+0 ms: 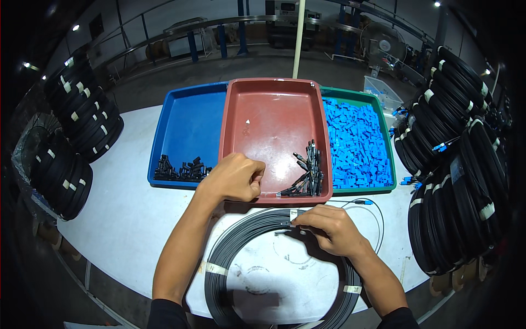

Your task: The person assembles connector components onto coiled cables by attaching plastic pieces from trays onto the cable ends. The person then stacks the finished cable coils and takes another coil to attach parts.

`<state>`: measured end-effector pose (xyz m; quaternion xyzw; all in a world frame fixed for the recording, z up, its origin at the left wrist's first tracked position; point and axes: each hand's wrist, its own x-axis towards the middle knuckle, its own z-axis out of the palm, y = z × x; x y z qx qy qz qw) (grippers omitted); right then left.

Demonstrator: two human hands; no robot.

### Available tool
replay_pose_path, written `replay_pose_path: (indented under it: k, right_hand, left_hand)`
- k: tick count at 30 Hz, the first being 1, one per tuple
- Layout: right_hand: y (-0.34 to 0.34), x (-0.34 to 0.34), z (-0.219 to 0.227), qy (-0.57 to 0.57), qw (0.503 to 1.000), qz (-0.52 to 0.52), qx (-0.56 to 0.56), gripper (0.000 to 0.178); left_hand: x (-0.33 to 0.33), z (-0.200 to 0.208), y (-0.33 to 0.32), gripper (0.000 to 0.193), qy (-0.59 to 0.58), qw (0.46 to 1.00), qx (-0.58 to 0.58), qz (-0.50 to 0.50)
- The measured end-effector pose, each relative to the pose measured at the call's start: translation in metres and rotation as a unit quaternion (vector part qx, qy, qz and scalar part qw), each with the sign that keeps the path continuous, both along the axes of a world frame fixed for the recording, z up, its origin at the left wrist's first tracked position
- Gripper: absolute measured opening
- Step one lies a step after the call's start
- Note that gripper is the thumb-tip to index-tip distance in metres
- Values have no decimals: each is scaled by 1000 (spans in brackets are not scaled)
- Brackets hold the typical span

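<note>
Just over the coil (pixel 217 288), the right grip (pixel 332 230) pinches a dark piece (pixel 285 223), left grip (pixel 235 176) curled closed.

Site: a factory workshop, cable-handling by the look of it from where I stand. Evidence: stacked black cable coils, banded in white, flank the white worktable (pixel 131 142) to left (pixel 87 109) and right (pixel 455 214). On it, plastic trays (pixel 268 120) side by side, two with black parts, one with blue pieces (pixel 356 142). Beyond: bare grey floor (pixel 257 61), blue posts (pixel 194 48), a bulky machine (pixel 285 24), a large fan (pixel 383 43). Small bright lamps (pixel 75 27) overhead; surroundings dim.
</note>
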<state>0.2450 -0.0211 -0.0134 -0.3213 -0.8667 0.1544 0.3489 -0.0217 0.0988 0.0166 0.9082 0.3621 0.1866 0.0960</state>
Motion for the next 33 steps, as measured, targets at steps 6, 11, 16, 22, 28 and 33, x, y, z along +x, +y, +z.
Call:
replay_pose_path:
  k: [6, 11, 16, 22, 28, 33]
  right_hand:
    - [-5, 0, 3, 32, 998, -47, -4, 26]
    - [-7, -1, 6, 103, 990, -98, -23, 16]
    - [-8, -1, 7, 122, 987, -98, -31, 17]
    - [-8, -1, 9, 129, 988, -85, -21, 17]
    - [-8, 0, 8, 121, 988, -92, -24, 16]
    - [-7, -1, 7, 120, 989, -89, -20, 15]
  left_hand:
    - [27, -4, -46, 10, -140, 989, -38, 34]
    - [29, -1, -68, 10, -234, 964, -119, 38]
    - [26, -14, -78, 9, -316, 933, -174, 21]
    - [27, -28, -81, 18, -358, 905, -229, -7]
    - [26, -30, -84, 26, -370, 902, -219, -25]
    - [27, -30, -85, 26, -365, 904, -220, -23]
